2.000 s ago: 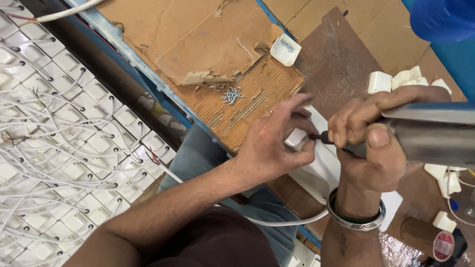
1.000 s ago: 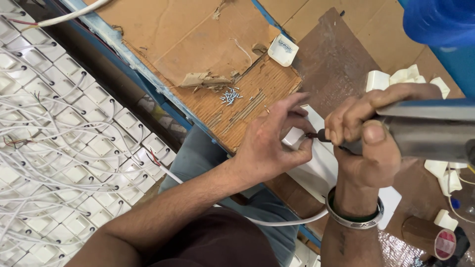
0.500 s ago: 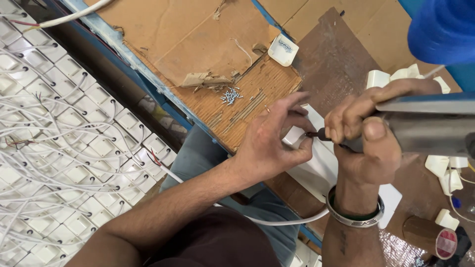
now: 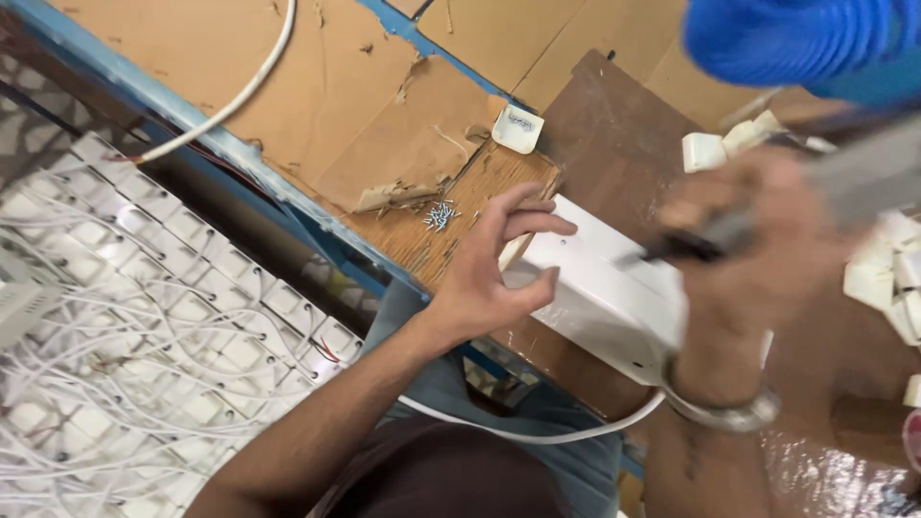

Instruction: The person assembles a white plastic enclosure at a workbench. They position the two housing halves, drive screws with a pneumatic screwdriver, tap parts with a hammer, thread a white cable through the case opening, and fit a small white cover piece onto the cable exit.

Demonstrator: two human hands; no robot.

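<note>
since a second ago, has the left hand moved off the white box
No. The left hand has opened its fingers but stays against the white box, just right of the pile of screws.

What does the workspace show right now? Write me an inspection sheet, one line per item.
Surface: workbench with a brown board, torn cardboard laid over it, blue frame along the edge.
Job's things: white plastic box lying on the bench; screwdriver, blurred, its tip over the box.
Clutter: small pile of screws; small white cap; loose white plastic pieces at the right.
Grippers: left hand rests on the box end, fingers spread; right hand, blurred, grips the screwdriver.
Cables: white cord runs from the box; white cable crosses the cardboard.
Surroundings: stacked white units with tangled white wires at the left; blue object at the top right.
</note>
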